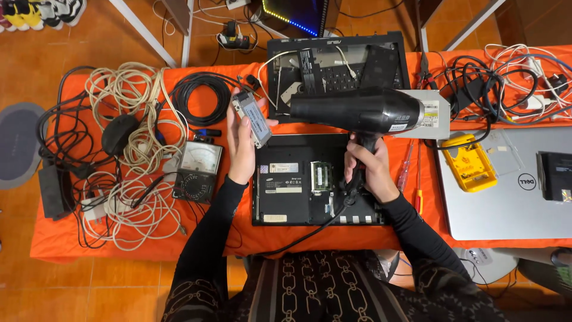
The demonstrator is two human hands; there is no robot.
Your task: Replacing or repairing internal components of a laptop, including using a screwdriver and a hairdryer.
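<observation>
My left hand (pixel 241 143) holds up a small flat silver drive (pixel 252 119), tilted, above the orange table. My right hand (pixel 368 167) grips the handle of a black hair dryer (pixel 357 111) whose nozzle points left at the drive, a short gap between them. Its black cord runs down toward my lap. Below both hands lies an opened black laptop base (pixel 298 191), underside up, with a memory slot exposed. A second stripped black laptop shell (pixel 339 65) sits behind it.
An analog multimeter (pixel 198 170) and piles of white and black cables (pixel 131 155) fill the left side. At the right are a silver closed laptop (pixel 506 197), a yellow tool (pixel 469 162), screwdrivers (pixel 408 167), a grey optical drive (pixel 435 116) and tangled cords (pixel 506 83).
</observation>
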